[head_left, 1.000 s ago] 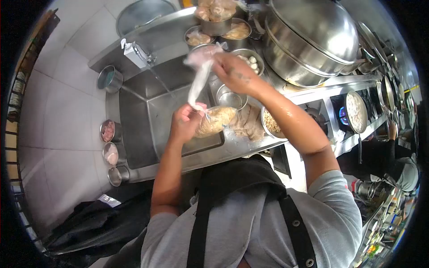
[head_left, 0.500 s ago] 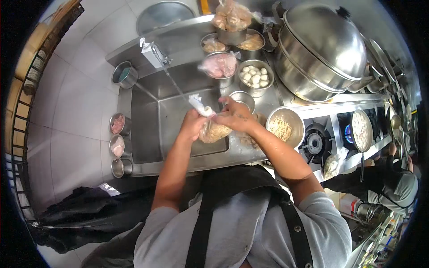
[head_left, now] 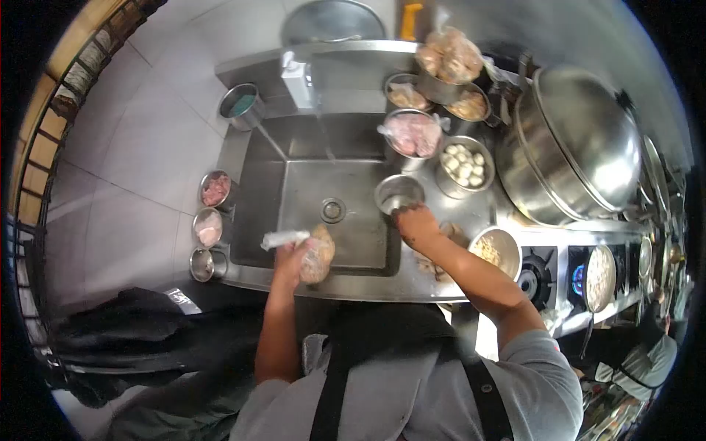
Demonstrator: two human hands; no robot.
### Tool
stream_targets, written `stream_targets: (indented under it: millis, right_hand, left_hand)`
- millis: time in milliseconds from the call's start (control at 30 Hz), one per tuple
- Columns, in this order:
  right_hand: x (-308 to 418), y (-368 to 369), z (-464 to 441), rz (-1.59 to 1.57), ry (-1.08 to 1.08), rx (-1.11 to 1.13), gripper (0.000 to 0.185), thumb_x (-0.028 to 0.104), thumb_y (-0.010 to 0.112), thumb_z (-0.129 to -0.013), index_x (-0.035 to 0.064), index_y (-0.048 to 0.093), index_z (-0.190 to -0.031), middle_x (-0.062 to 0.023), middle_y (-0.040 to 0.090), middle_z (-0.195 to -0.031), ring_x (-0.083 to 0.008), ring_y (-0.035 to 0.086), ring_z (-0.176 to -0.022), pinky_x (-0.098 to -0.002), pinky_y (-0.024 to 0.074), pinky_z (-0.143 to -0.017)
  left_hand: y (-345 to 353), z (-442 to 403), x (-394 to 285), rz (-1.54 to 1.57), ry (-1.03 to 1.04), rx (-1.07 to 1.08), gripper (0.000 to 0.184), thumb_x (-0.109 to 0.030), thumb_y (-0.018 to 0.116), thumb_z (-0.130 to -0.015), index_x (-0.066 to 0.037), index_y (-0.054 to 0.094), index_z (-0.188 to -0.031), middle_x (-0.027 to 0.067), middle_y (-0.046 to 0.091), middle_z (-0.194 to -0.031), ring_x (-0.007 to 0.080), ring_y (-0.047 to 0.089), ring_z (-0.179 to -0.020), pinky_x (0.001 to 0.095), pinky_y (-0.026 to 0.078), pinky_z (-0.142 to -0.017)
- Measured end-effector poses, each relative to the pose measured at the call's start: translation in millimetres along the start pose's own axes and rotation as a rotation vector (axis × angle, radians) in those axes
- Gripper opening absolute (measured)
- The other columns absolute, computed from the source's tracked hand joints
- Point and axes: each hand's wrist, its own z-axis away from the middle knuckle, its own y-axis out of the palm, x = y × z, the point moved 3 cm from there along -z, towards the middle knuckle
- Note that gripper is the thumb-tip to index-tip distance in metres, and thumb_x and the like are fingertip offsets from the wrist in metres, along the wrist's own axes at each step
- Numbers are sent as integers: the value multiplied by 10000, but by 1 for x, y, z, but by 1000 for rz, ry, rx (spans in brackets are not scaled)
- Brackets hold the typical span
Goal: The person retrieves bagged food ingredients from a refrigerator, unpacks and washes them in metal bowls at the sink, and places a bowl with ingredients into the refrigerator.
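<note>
My left hand (head_left: 292, 261) grips the twisted white neck of a clear plastic bag (head_left: 318, 256) with pale yellowish contents, over the front of the steel sink (head_left: 298, 195). My right hand (head_left: 417, 224) is at the near rim of a small steel pot (head_left: 399, 192) on the counter right of the basin; its fingertips are hidden, so their hold is unclear. Under my right forearm lies a brownish bag, partly covered, beside a pot of chopped pieces (head_left: 486, 250).
Behind stand pots with bagged pink meat (head_left: 413, 134) and white balls (head_left: 464, 165). A large lidded steamer (head_left: 573, 143) is at right, near a pan (head_left: 600, 278) by a blue flame. Small pots (head_left: 216, 189) line the left edge. Another person (head_left: 647, 360) is at far right.
My hands have parted: the left moved left with the knotted bag, the right let go of it and went to the small pot. The whole view has shifted.
</note>
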Motion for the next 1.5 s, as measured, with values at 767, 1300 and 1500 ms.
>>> stream_targets:
  millis: [767, 1300, 1500]
  right_hand:
    - [26, -5, -319, -612, -342, -160, 256, 279, 527, -912, 46, 619, -963, -173, 643, -909, -375, 610, -869, -447, 489, -765]
    - [15, 31, -309, -84, -227, -156, 192, 126, 568, -769, 77, 640, -940, -132, 657, -952, -301, 608, -921, -410, 415, -900]
    - [24, 33, -300, -22, -246, -298, 181, 144, 551, -790, 89, 664, -920, -144, 654, -973, -310, 601, -975, -470, 416, -876]
  left_hand:
    - [-65, -7, 12, -39, -95, -231, 173, -38, 669, -838, 3, 632, -1001, 63, 656, -943, 140, 625, -829, 289, 507, -715]
    - [-57, -16, 2, -173, -36, -283, 225, -42, 701, -818, 13, 621, -1021, 72, 652, -991, 157, 615, -893, 306, 484, -780]
    - [-59, -14, 11, -26, -187, -276, 255, -45, 705, -817, 16, 616, -1049, 80, 645, -1023, 154, 605, -921, 301, 482, -783]
